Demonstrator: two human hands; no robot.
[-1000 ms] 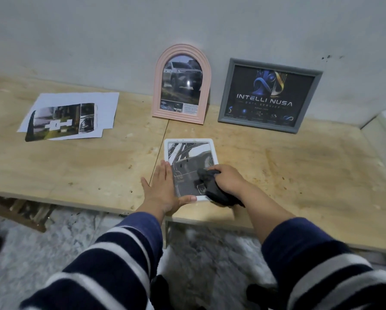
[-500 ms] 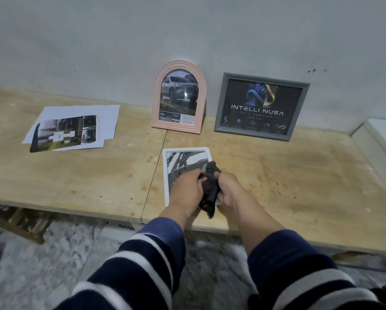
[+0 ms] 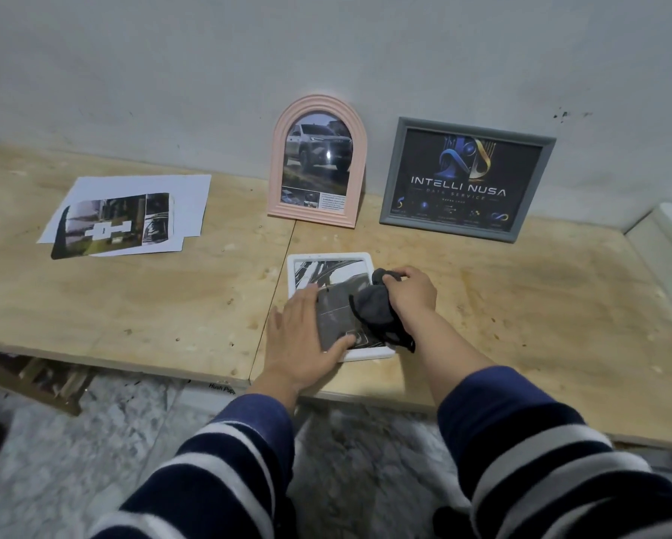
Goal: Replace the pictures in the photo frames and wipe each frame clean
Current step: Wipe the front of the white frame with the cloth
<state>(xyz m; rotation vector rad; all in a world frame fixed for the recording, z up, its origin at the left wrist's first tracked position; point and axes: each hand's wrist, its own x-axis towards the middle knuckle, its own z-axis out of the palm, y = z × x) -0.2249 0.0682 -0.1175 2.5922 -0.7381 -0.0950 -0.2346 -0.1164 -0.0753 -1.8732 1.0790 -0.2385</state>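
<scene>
Head view: the white frame [image 3: 328, 260] lies flat on the desk [image 3: 132, 305], its near edge close to the desk's front edge. My left hand [image 3: 303, 340] rests flat, fingers straight, over its left side. My right hand [image 3: 410, 295] grips a bunched dark cloth [image 3: 373, 305] on the glass. The pink arched frame [image 3: 317, 161] and grey frame [image 3: 466, 178] lean against the wall. Loose prints [image 3: 124, 217] lie far left; bare desk lies right of the frame.
</scene>
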